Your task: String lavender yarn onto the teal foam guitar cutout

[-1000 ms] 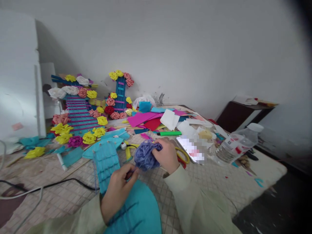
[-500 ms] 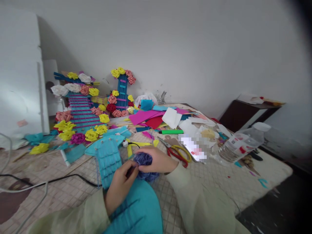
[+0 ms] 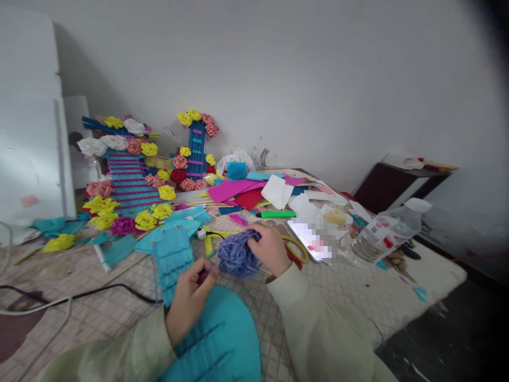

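My right hand (image 3: 272,248) grips a ball of purple-blue yarn (image 3: 237,255) from its right side, just above the tabletop or resting on it; I cannot tell which. To the left of the yarn, my left hand (image 3: 194,293) is closed in a pinch over a turquoise cutout shaped like a guitar (image 3: 238,329). Whatever those fingers hold is hidden, perhaps too thin to make out. Strands of yarn run along and across the cutout's neck (image 3: 173,260), and small pegs stand on its head.
Behind are two finished-looking turquoise pieces with paper flowers (image 3: 131,180) (image 3: 196,151). Scissors (image 3: 296,249), a green marker (image 3: 276,214), a phone (image 3: 308,239) and a plastic bottle (image 3: 392,233) lie to the right. Coloured paper (image 3: 230,190) is heaped at the back. Cables (image 3: 99,291) cross the left side.
My hands have moved apart. The right one has shifted right with the yarn ball, now more in view and covering part of the scissors; the left stays pinched over the cutout.
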### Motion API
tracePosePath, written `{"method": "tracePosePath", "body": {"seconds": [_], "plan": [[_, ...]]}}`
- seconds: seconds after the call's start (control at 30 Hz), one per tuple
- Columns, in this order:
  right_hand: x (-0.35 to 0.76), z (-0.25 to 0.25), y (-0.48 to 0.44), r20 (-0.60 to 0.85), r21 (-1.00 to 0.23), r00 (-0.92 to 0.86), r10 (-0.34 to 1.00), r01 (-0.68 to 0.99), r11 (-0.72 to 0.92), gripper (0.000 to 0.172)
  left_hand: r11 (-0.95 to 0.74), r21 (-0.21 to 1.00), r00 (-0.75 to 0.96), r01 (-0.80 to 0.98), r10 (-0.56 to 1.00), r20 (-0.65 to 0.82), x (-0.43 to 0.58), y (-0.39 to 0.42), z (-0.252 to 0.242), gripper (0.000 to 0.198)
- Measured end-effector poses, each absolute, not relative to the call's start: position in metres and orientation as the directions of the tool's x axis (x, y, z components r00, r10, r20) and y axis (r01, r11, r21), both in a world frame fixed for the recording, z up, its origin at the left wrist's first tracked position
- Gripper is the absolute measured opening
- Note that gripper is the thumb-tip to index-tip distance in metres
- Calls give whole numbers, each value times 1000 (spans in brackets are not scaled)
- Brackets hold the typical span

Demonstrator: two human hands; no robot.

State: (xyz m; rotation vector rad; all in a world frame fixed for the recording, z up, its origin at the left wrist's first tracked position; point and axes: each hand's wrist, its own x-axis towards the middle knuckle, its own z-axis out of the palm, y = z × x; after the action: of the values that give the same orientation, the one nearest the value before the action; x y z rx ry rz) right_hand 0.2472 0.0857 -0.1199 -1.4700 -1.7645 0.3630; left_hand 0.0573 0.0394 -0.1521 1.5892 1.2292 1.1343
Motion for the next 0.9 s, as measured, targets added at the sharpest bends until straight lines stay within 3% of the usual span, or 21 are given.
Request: {"method": "tracePosePath", "body": {"seconds": [0.13,0.27,0.37,0.5,0.6,0.73,0.8,0.9], "plan": [[252,-126,87,344,-755,49,938,609,245,35,-192,960,112,206,979,171,59,43,-152,26],[246,-137,85,211,-872,-53,976,441,212,26,-189,967,90,172,980,175,57,48,-153,24],[239,-138,82,164,-926,-144,976,317,203,29,-189,971,75,145,981,179,55,48,-154,25],[241,-130,79,163,-952,-226,960,218,213,38,-185,974,45,132,982,181,55,46,-155,26],[241,-124,76,221,-947,-154,963,201,250,36,-181,973,40,141,983,177,57,48,-155,25],[228,-123,66,406,-835,58,912,430,344,33,-176,971,59,162,984,169,58,50,-157,23],[219,-128,61,443,-726,-7,897,585,362,36,-174,970,69,170,984,164,58,50,-158,22],[212,-141,60,349,-664,-184,919,644,381,41,-168,969,80,178,985,156,58,50,-161,22]]}}
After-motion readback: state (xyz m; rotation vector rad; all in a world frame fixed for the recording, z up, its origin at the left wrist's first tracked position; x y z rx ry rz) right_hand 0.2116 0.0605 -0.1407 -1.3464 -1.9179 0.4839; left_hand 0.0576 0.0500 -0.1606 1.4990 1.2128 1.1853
